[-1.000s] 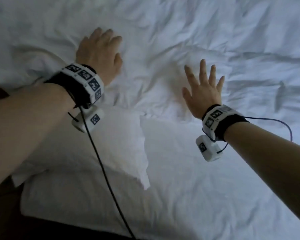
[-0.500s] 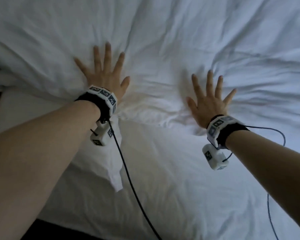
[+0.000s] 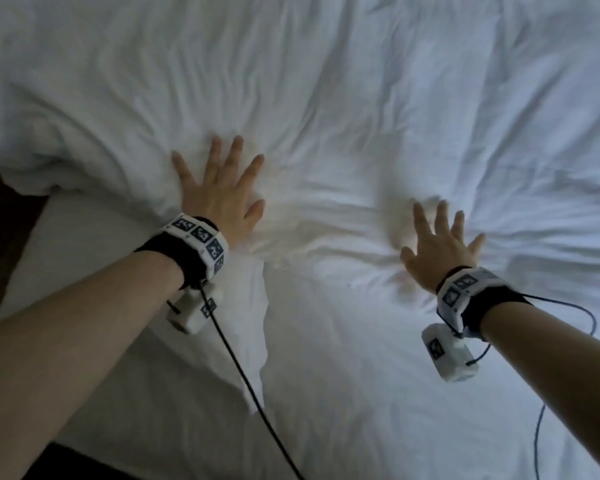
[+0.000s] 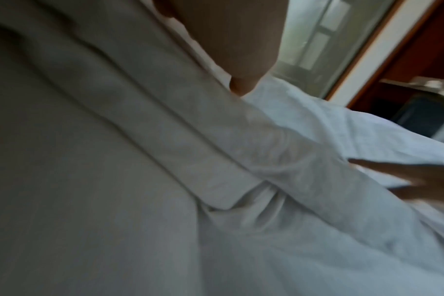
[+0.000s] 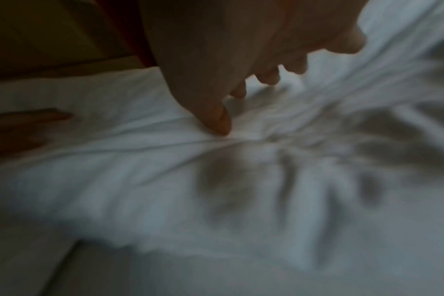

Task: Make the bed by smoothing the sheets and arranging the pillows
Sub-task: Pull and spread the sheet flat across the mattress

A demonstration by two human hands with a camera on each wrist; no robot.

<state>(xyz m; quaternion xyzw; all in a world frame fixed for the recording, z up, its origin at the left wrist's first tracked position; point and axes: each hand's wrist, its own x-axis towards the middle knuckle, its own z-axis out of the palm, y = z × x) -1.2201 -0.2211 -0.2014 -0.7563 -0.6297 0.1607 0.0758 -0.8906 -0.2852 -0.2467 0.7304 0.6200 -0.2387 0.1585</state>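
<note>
The left hand [image 3: 222, 195] is being laid flat, fingers spread wide and holding nothing, on the wrinkled white sheet [image 3: 361, 116] near the bed's left edge, and the right hand [image 3: 437, 247] is being pressed down the same way, well apart toward the middle. A pillow [image 3: 118, 258] is being partly covered by the left wrist, with creases being fanned outward between both palms.
</note>
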